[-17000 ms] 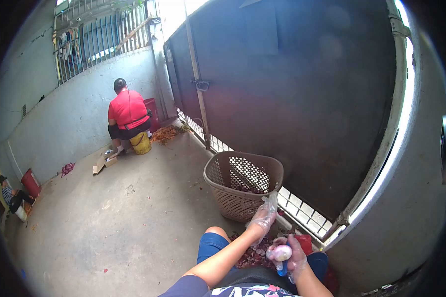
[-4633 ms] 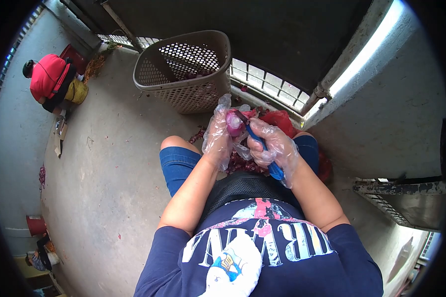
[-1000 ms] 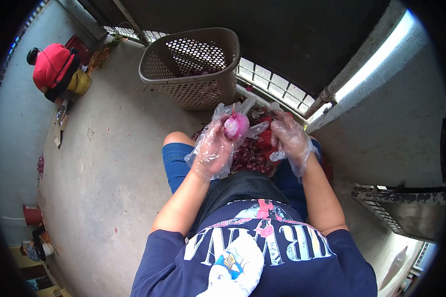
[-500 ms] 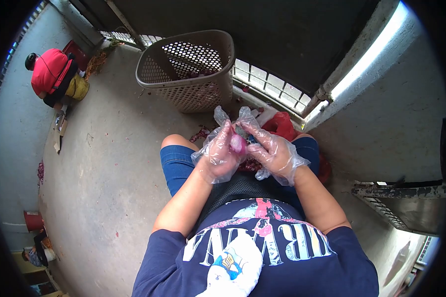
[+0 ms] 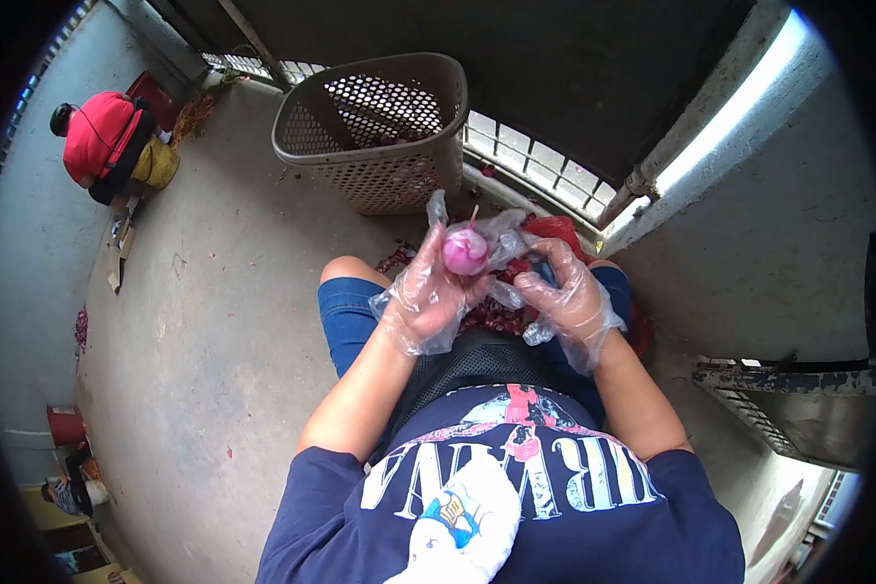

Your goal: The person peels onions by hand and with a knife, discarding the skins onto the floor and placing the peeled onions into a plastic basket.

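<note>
ok so using the brown basket [image 5: 389, 178] as the landmark here: the onion [image 5: 465, 251] is on the wearer's side of it, roughly lined up with the basket's right edge and clear of it. It's purply pink and looks pretty much round, so no real long axis to go on, but a thin stalk-looking bit pokes out the far side, pointing away from the wearer and past that right edge.

Left grip [image 5: 424, 296] is the one that's got it, cupped around the onion in a clear plastic glove. Fingers and thumb are bent in enough to cradle it, palm turned up, so not really a hard squeeze. Can't see every contact under the crinkly plastic tbh.

Right grip [image 5: 568, 300], gloved too, is further right of the basket than the onion, near it but not touching. Fingers are half curled, and there's something blue [image 5: 545, 273] just under them. Can't tell what that is, or if the fingers are actually closed around it.

Also on the wearer's side of the basket: a pile of dark red peels [image 5: 494, 319] down between the knees, and some red plastic [image 5: 557, 230] past the right grip
</note>
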### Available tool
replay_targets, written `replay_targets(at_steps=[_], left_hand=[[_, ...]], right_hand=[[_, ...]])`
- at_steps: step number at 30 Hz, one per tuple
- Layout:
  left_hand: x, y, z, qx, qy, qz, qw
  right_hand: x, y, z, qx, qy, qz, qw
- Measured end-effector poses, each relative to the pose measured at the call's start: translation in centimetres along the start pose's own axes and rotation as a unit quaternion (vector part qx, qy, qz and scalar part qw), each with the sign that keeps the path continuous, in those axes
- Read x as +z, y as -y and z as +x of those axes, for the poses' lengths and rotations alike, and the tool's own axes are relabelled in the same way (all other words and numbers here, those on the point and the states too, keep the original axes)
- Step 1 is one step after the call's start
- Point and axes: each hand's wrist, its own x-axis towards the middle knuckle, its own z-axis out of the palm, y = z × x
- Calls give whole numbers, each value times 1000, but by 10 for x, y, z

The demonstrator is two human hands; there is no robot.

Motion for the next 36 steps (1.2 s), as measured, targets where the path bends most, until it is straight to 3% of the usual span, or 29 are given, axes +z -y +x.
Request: replay_targets(at_steps=[1,3,5,6,7,9,13,16,19,22,23,24,27,30,34,36], left_hand=[[0,-1,2,-7,40,-52,998],[-9,-1,16,6,86,-74,994],[5,4,25,119,-40,-43,991],[5,-6,29,68,-9,-66,995],[9,-4,31,105,5,-100,989],[7,-7,42,113,-6,-115,987],[1,-9,54,150,6,-73,986],[7,-10,53,130,44,-96,986],[15,-9,47,122,91,-72,986],[26,-8,37,93,207,-37,973],[25,-5,37,93,207,-37,973],[26,-4,38,79,219,-59,971],[28,3,39,63,208,-82,973],[32,8,38,29,282,-156,946],[50,14,40,15,257,-107,960],[44,15,47,25,241,-65,968]], right_hand=[[6,5,-2,22,-19,44,999],[15,25,-6,49,-7,-10,999],[26,31,-6,-112,2,1,994],[27,41,-5,-178,20,-115,977],[32,44,-7,-150,47,-98,983],[41,41,-7,-146,61,-205,966],[45,22,9,-144,23,-272,951],[47,24,13,-194,39,-170,966],[51,29,13,-194,80,-173,962],[50,27,14,-195,148,-194,950],[51,31,13,-201,179,-186,945],[49,44,12,-119,214,-179,953],[48,49,15,-160,246,-183,938],[51,44,14,-176,259,-195,929],[48,45,14,-134,260,-163,942],[47,35,15,-145,271,-208,928]])
